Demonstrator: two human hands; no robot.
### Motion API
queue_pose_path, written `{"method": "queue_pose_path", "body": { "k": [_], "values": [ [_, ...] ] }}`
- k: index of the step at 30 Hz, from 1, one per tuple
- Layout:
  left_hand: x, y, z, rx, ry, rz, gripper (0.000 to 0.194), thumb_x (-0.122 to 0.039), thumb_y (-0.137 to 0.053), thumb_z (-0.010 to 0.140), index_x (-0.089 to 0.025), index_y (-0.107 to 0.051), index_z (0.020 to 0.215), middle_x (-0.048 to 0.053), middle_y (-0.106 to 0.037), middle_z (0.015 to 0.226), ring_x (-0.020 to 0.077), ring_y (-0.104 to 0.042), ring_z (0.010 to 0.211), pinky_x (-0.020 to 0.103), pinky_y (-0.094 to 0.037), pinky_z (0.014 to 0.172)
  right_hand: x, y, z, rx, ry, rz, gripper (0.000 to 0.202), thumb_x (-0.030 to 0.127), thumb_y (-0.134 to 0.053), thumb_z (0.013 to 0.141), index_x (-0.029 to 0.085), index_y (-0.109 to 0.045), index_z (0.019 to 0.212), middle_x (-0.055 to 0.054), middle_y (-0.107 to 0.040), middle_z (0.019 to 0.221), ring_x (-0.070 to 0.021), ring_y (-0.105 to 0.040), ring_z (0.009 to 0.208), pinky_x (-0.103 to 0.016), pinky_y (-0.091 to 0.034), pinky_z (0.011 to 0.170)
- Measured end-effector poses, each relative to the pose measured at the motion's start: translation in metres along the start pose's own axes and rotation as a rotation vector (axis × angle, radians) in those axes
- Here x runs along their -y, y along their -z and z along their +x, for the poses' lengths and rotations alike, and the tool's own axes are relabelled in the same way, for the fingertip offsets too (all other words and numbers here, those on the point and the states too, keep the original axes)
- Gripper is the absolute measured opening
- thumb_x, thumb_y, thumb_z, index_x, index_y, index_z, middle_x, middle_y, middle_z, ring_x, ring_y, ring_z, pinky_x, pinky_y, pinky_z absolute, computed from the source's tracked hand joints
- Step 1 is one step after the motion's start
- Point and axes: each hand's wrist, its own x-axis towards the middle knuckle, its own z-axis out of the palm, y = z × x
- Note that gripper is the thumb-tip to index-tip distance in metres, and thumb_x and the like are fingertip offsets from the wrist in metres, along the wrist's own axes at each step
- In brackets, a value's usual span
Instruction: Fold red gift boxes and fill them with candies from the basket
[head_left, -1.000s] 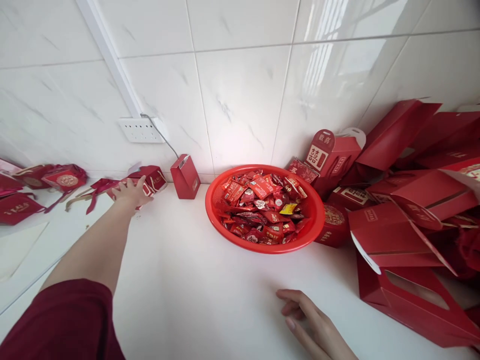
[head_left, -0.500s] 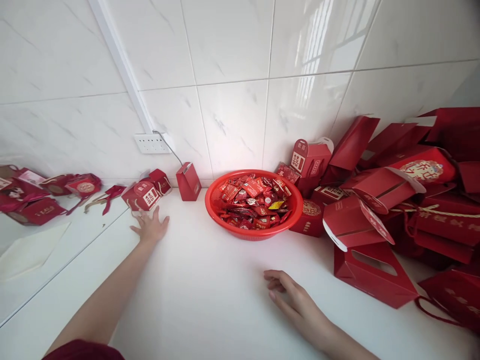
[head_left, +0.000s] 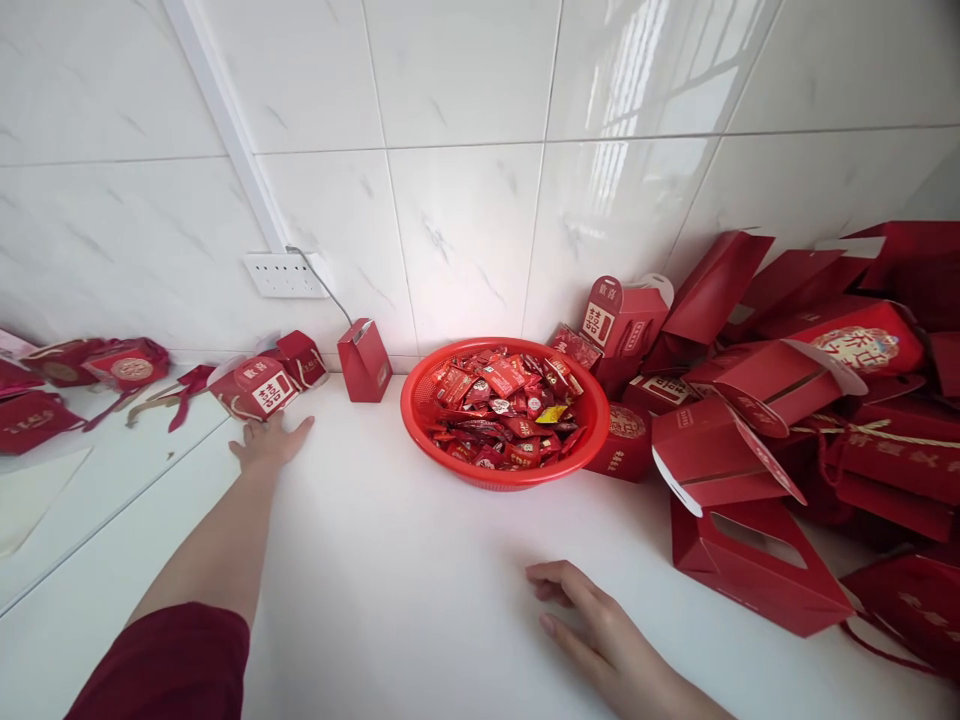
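The red box with the square white label [head_left: 266,387] sits toward the back left of the white counter [head_left: 390,560], where a heap of red cartons [head_left: 727,452] spreads along the right and a round red basket [head_left: 510,477] stands in the middle. In front of the basket the right hand [head_left: 600,625] is half open, fingers loosely curled and thumb apart, while the left hand [head_left: 266,447] spreads its fingers at the labelled box's near edge, contact hard to tell. A small carton [head_left: 364,362] stands upright left of the basket, which holds still smaller wrapped packets [head_left: 510,410].
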Motion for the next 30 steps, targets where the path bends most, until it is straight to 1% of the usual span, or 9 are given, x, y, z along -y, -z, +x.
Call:
{"method": "queue_pose_path", "body": {
  "k": [4, 7, 10, 15, 20, 23, 26, 28, 30],
  "values": [
    [0.001, -0.002, 0.006, 0.009, 0.007, 0.011, 0.096, -0.082, -0.029, 0.079, -0.021, -0.031, 0.153, 0.025, -0.018, 0.160, 0.0411, -0.012, 0.150, 0.064, -0.009, 0.114, 0.000, -0.001, 0.003, -0.020, 0.018, -0.006, 0.025, 0.029, -0.045, 0.100, 0.026, -0.053, 0.123, -0.008, -0.059, 0.124, -0.0206, -0.059, 0.116, -0.036, -0.049, 0.101],
    [-0.001, -0.002, 0.006, 0.030, 0.035, 0.023, 0.097, -0.084, -0.030, 0.076, -0.024, -0.035, 0.151, 0.021, -0.009, 0.163, 0.0475, -0.006, 0.149, 0.066, -0.006, 0.113, -0.001, 0.000, 0.005, -0.040, 0.041, 0.027, 0.025, 0.026, -0.046, 0.098, 0.025, -0.054, 0.122, -0.008, -0.061, 0.122, -0.0203, -0.060, 0.113, -0.036, -0.049, 0.100],
    [-0.006, -0.001, 0.002, 0.050, 0.075, 0.031, 0.100, -0.087, -0.029, 0.074, -0.024, -0.035, 0.151, 0.022, -0.003, 0.163, 0.0533, -0.004, 0.147, 0.069, -0.007, 0.109, -0.002, 0.002, 0.007, -0.063, 0.069, 0.036, 0.026, 0.024, -0.049, 0.096, 0.023, -0.055, 0.121, -0.008, -0.062, 0.118, -0.0206, -0.062, 0.108, -0.037, -0.052, 0.097],
    [-0.014, 0.006, -0.018, 0.063, 0.059, 0.049, 0.094, -0.081, -0.024, 0.077, -0.026, -0.030, 0.153, 0.021, -0.005, 0.164, 0.0454, -0.008, 0.150, 0.068, -0.012, 0.109, -0.003, 0.003, 0.009, -0.096, 0.118, -0.018, 0.029, 0.019, -0.051, 0.093, 0.022, -0.055, 0.122, -0.008, -0.063, 0.118, -0.0198, -0.064, 0.105, -0.036, -0.053, 0.094],
    [-0.026, 0.014, -0.060, 0.082, -0.043, 0.078, 0.092, -0.073, -0.021, 0.082, -0.018, -0.023, 0.155, 0.019, -0.010, 0.164, 0.0376, -0.010, 0.152, 0.066, -0.012, 0.113, 0.002, 0.010, 0.008, -0.084, 0.250, -0.191, 0.034, 0.017, -0.051, 0.093, 0.021, -0.052, 0.126, -0.011, -0.061, 0.125, -0.0202, -0.062, 0.111, -0.036, -0.052, 0.096],
    [-0.035, 0.014, -0.096, 0.120, -0.147, 0.078, 0.089, -0.067, -0.023, 0.086, -0.012, -0.021, 0.156, 0.016, -0.008, 0.165, 0.0351, -0.009, 0.152, 0.065, -0.009, 0.115, 0.021, 0.038, 0.008, -0.185, 0.408, -0.436, 0.028, 0.021, -0.048, 0.096, 0.022, -0.056, 0.123, -0.012, -0.058, 0.134, -0.0241, -0.056, 0.122, -0.043, -0.044, 0.105],
    [-0.049, 0.020, -0.127, 0.198, -0.277, 0.045, 0.087, -0.065, -0.032, 0.085, -0.012, -0.028, 0.154, 0.015, -0.014, 0.164, 0.0378, -0.013, 0.151, 0.063, -0.013, 0.117, 0.048, 0.092, 0.007, -0.430, 0.428, -0.576, 0.026, 0.025, -0.048, 0.097, 0.023, -0.059, 0.120, -0.011, -0.056, 0.138, -0.0255, -0.053, 0.126, -0.044, -0.042, 0.106],
    [-0.062, 0.037, -0.143, 0.305, -0.378, -0.002, 0.081, -0.066, -0.043, 0.082, -0.017, -0.045, 0.147, 0.013, -0.036, 0.157, 0.0379, -0.033, 0.145, 0.052, -0.032, 0.115, 0.064, 0.135, 0.002, -0.628, 0.353, -0.571, 0.024, 0.027, -0.047, 0.097, 0.022, -0.061, 0.116, -0.010, -0.061, 0.130, -0.0246, -0.056, 0.121, -0.040, -0.045, 0.102],
    [-0.081, 0.068, -0.162, 0.415, -0.479, -0.065, 0.072, -0.068, -0.049, 0.080, -0.027, -0.055, 0.139, 0.004, -0.055, 0.144, 0.0303, -0.052, 0.132, 0.036, -0.047, 0.106, 0.074, 0.175, -0.006, -0.838, 0.146, -0.556, 0.025, 0.032, -0.048, 0.096, 0.022, -0.062, 0.113, -0.009, -0.068, 0.113, -0.0235, -0.065, 0.098, -0.038, -0.050, 0.090]
  ]
}}
